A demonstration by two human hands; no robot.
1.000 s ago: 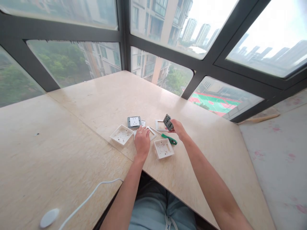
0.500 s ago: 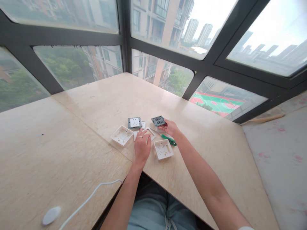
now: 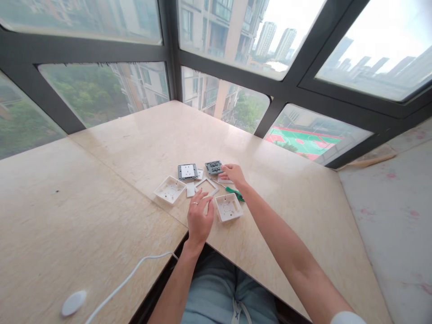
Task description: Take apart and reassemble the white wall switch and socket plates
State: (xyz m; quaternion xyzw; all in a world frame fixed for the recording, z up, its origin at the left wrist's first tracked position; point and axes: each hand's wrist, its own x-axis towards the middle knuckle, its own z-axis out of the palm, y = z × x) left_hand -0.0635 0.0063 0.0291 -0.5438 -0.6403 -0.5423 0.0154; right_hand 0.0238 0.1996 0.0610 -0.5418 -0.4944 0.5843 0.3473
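My right hand [image 3: 233,174] pinches the right edge of a dark grey wall socket module [image 3: 213,168], its back side showing. My left hand [image 3: 200,219], a ring on one finger, hovers palm-down with loosely bent, parted fingers and holds nothing. Just beyond its fingertips lie a small white cover piece [image 3: 191,190] and a square white frame [image 3: 211,187]. A second socket module [image 3: 187,171] rests face up, its white face showing. One open white mounting box [image 3: 170,189] sits left of my left hand, another mounting box [image 3: 229,207] to its right. A green-handled screwdriver [image 3: 235,193] lies below my right hand.
The parts lie on a beige stone-look tabletop [image 3: 111,216] beneath dark window frames. At the lower left are a white round disc [image 3: 73,303] and a white cable [image 3: 128,281] that runs over the table's edge. A patterned wall [image 3: 394,216] stands at the right.
My left hand has drawn back toward me, uncovering the small white cover piece and more of the frame. My right hand has shifted the dark socket module slightly left.
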